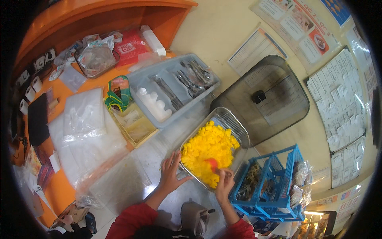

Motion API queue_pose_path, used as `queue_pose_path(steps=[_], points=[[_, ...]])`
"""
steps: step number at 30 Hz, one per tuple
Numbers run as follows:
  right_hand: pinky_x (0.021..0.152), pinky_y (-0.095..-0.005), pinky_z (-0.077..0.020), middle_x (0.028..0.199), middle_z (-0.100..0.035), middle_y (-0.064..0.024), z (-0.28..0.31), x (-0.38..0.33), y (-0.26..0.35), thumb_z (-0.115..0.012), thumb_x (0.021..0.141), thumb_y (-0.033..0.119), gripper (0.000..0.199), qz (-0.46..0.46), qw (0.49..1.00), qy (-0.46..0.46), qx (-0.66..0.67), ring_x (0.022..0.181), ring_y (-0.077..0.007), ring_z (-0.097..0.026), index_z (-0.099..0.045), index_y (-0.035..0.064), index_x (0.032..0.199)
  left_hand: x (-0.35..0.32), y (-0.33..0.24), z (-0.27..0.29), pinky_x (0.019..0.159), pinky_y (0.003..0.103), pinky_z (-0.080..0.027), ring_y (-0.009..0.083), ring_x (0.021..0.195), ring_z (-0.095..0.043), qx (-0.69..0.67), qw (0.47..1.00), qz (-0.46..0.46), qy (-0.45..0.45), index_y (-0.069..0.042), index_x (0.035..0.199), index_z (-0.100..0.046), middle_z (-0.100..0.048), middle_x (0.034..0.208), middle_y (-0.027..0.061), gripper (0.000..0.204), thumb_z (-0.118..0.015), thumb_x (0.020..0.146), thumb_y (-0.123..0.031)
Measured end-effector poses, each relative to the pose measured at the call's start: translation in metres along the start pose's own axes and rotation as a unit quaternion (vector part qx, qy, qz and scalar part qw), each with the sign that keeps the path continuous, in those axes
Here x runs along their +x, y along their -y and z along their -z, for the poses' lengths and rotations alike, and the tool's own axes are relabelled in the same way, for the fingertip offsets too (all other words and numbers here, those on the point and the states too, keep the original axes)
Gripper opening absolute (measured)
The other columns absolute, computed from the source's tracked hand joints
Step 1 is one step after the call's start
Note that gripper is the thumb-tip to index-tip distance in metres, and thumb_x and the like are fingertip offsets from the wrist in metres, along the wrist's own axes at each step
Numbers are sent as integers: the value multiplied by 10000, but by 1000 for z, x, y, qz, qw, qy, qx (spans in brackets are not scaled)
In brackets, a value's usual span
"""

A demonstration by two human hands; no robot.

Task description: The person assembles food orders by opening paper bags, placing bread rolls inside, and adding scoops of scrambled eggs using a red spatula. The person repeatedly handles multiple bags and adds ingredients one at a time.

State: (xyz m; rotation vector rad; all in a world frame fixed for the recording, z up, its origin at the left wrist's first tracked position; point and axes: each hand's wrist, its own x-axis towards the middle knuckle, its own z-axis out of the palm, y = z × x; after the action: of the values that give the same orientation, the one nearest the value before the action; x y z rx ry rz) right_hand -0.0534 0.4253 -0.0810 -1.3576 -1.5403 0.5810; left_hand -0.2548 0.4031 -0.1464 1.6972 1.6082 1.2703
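Note:
A rectangular metal pan (243, 136) holds a heap of yellow, lumpy food (205, 149) that looks like scrambled egg. My right hand (225, 185) is over the pan's near end, closed around the handle of a red utensil (212, 163). Its head is partly sunk in the yellow food, so I cannot tell if it is a spoon or a spatula. At the pan's near left corner, my left hand (171, 175) rests against the side with fingers stretched and thumb apart. A large clear dark-tinted lid (278, 107) leans on the wall behind the pan.
Left of the pan stands a grey compartment bin (137, 81) of cutlery and white cups. A yellow box (137, 129) and plastic bags (85, 135) lie on the orange counter (65, 195). Blue baskets (274, 187) with packets stand close to my right hand. A grey container (193, 217) is below.

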Motion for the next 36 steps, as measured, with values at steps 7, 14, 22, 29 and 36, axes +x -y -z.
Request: queue_pose_path(steps=[7,14,22,29,36], points=[[778,-255,-457,910,-556,-56,16,-33,4,-486,968,128,112,-40,998,44,-12,830,-121,-564,-521,23,983,0,2,-2,1072,533,-179,339,1385,-227,-7,1000,3,2,-46,1455,-203,-259,1493,180,1022,-752,710,-479],[729,-271,-485,898,-546,-50,6,-23,7,-475,980,177,145,-122,985,33,117,787,-147,-603,-503,40,1022,0,2,-2,1074,527,-179,330,1386,-230,-8,1000,2,-3,-43,1434,-244,-270,1489,180,987,-766,703,-452],[717,-330,-525,854,-574,-74,4,-7,-28,-524,949,202,196,-246,956,-32,157,726,-209,-638,-498,38,1053,1,1,-2,1073,522,-178,332,1383,-239,-7,1000,0,-4,-38,1432,-242,-279,1486,181,998,-771,695,-455],[707,-367,-565,846,-584,-115,16,-1,-30,-528,951,193,193,-388,872,-42,296,749,-236,-637,-504,22,1037,1,2,-3,1074,516,-179,330,1380,-245,-4,1000,-11,-14,-41,1429,-250,-280,1486,177,1003,-779,686,-458],[758,-343,-526,817,-575,-69,20,3,-20,-533,951,188,171,-251,932,-68,252,788,-203,-624,-505,33,1016,1,2,-3,1070,515,-189,335,1367,-261,-2,1000,-13,-19,-43,1425,-266,-283,1486,173,1007,-789,672,-459]])
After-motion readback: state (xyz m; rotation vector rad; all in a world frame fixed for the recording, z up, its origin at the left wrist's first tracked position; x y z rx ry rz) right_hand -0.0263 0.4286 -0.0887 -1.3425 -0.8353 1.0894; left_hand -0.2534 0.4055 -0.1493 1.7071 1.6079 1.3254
